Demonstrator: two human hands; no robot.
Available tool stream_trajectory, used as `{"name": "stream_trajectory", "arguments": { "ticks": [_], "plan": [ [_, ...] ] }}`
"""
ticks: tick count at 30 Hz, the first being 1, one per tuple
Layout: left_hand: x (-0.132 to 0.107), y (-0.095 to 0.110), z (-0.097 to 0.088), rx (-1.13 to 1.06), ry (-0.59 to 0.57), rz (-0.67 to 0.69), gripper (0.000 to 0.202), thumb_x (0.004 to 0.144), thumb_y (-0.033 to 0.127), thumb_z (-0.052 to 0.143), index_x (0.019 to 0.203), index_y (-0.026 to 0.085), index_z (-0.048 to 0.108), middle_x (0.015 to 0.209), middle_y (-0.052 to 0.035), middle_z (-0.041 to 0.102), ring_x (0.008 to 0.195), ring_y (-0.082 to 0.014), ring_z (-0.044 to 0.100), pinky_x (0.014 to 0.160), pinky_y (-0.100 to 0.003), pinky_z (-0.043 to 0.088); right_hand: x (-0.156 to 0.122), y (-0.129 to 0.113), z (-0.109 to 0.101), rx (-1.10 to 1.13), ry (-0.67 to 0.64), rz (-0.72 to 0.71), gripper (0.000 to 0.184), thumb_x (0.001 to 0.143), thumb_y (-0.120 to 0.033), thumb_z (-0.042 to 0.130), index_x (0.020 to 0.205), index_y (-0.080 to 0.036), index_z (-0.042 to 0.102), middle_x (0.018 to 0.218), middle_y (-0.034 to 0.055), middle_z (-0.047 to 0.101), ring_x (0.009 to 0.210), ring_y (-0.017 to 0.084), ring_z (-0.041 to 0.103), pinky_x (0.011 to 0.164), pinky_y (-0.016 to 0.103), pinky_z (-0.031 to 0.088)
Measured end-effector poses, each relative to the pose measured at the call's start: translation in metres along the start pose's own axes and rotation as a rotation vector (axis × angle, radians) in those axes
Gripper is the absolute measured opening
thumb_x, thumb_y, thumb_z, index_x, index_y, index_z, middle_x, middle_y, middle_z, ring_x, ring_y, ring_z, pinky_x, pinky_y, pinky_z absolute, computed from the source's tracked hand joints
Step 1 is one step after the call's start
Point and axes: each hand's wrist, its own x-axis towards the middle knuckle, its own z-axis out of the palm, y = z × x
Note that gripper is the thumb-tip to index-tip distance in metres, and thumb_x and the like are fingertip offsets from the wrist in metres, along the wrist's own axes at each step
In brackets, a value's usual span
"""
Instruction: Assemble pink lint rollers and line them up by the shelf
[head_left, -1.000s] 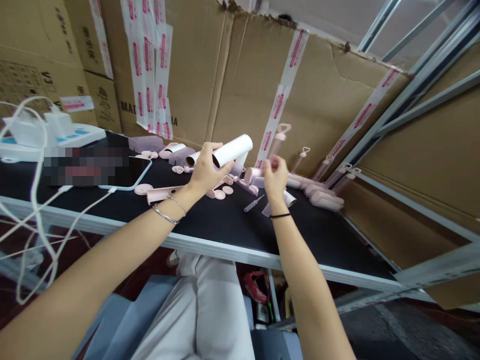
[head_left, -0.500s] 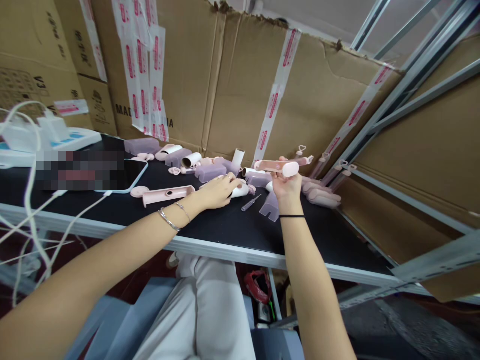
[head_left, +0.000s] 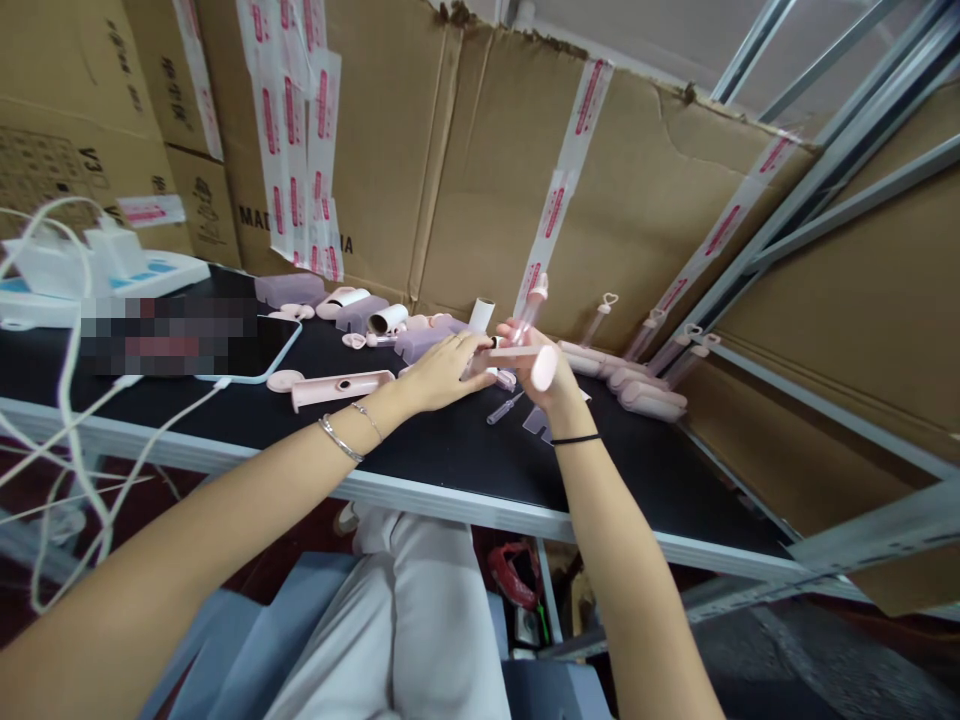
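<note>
My right hand (head_left: 551, 385) is closed around a pink plastic handle piece (head_left: 534, 352) with a round end, held just above the black table (head_left: 450, 450). My left hand (head_left: 442, 368) reaches in beside it, fingers pinched on a small white part (head_left: 484, 352) at the handle's left end. Under the hands lie a small clear screwdriver (head_left: 507, 407) and a translucent purple cover (head_left: 538, 420). A long pink handle shell (head_left: 341, 387) lies left of my left wrist.
White rollers (head_left: 388, 319), purple covers (head_left: 291, 288) and pink discs are scattered at the table's back. Finished pink rollers (head_left: 645, 395) lie at right by a metal frame. A phone (head_left: 247, 345), white cables and a power strip (head_left: 105, 270) sit left. Taped cardboard boxes stand behind.
A second ago my left hand held up a white roller; it went down to the table and now meets the right hand. The pink handle has turned and dropped lower.
</note>
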Motion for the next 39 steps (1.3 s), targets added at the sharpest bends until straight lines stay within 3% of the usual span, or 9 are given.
{"name": "stream_trajectory", "arguments": {
  "ticks": [4,9,11,14,18,25,31,35,39],
  "plan": [
    [0.0,-0.009,0.005,-0.039,-0.003,-0.032,0.023,0.086,0.03,0.046,0.101,0.014,0.051,0.098,-0.0107,0.06,0.091,-0.0207,0.058,0.081,-0.035,0.046,-0.005,0.011,0.009,-0.245,-0.12,-0.008,0.041,0.07,-0.04,0.068,0.103,-0.021,0.058,0.099,0.0033,0.068,0.081,0.013,0.063,0.078,0.028,0.051],
    [0.002,-0.017,0.009,-0.093,0.044,-0.004,0.008,0.08,0.021,0.047,0.086,0.016,0.05,0.089,-0.0095,0.059,0.085,-0.0211,0.057,0.079,-0.037,0.047,-0.007,0.006,0.006,-0.823,-0.053,-0.227,0.035,0.08,-0.046,0.054,0.098,-0.017,0.058,0.092,0.0047,0.067,0.082,0.015,0.061,0.078,0.028,0.047],
    [0.004,-0.014,0.007,-0.141,0.108,-0.085,0.013,0.085,0.025,0.04,0.087,0.016,0.049,0.084,-0.0084,0.061,0.08,-0.0207,0.059,0.078,-0.038,0.047,-0.01,-0.002,0.007,-1.122,-0.014,-0.265,0.032,0.084,-0.044,0.047,0.092,-0.016,0.061,0.085,0.0048,0.067,0.078,0.016,0.06,0.075,0.028,0.045],
    [0.007,-0.009,0.001,-0.268,0.273,-0.274,0.023,0.092,0.029,0.029,0.095,0.015,0.047,0.078,-0.0072,0.063,0.074,-0.0188,0.062,0.076,-0.037,0.048,-0.018,-0.008,0.014,-1.588,0.003,-0.149,0.031,0.087,-0.038,0.043,0.081,-0.017,0.064,0.078,0.0063,0.067,0.075,0.017,0.06,0.073,0.028,0.043],
    [0.008,-0.011,-0.007,-0.485,0.452,-0.397,0.023,0.093,0.033,0.03,0.103,0.017,0.044,0.077,-0.0046,0.065,0.065,-0.014,0.063,0.067,-0.029,0.049,-0.028,0.003,0.025,-1.928,-0.1,0.209,0.03,0.085,-0.04,0.047,0.086,-0.016,0.066,0.088,0.0117,0.068,0.08,0.021,0.063,0.07,0.029,0.045],
    [0.012,-0.025,-0.009,-0.515,0.521,-0.512,0.02,0.086,0.024,0.04,0.082,0.014,0.057,0.075,-0.0048,0.063,0.066,-0.0121,0.057,0.064,-0.025,0.046,-0.032,0.019,0.032,-2.05,0.003,0.311,0.035,0.085,-0.02,0.044,0.115,-0.009,0.056,0.107,0.019,0.065,0.096,0.024,0.064,0.076,0.03,0.048],
    [0.012,-0.014,-0.011,-0.715,0.511,-0.533,0.02,0.078,0.013,0.043,0.094,0.013,0.056,0.084,-0.0056,0.066,0.067,-0.0114,0.059,0.068,-0.028,0.049,-0.032,0.022,0.029,-2.044,0.049,0.306,0.033,0.083,-0.013,0.042,0.109,-0.009,0.061,0.104,0.0194,0.065,0.096,0.027,0.064,0.078,0.034,0.049],
    [0.008,0.001,-0.009,-0.892,0.301,-0.443,0.018,0.075,0.013,0.046,0.091,0.012,0.055,0.079,-0.0047,0.066,0.069,-0.0123,0.062,0.071,-0.029,0.05,-0.031,0.016,0.028,-2.041,0.141,0.238,0.035,0.082,-0.005,0.034,0.104,-0.004,0.062,0.101,0.0233,0.063,0.1,0.028,0.061,0.077,0.035,0.049],
    [0.003,0.01,-0.002,-0.963,0.023,-0.404,0.008,0.074,0.016,0.05,0.08,0.013,0.054,0.071,-0.0007,0.062,0.06,-0.009,0.059,0.059,-0.022,0.046,-0.033,-0.005,0.021,-1.939,0.378,0.123,0.033,0.082,-0.004,0.032,0.106,-0.002,0.054,0.111,0.0281,0.055,0.107,0.031,0.055,0.077,0.036,0.048]
  ]
}}
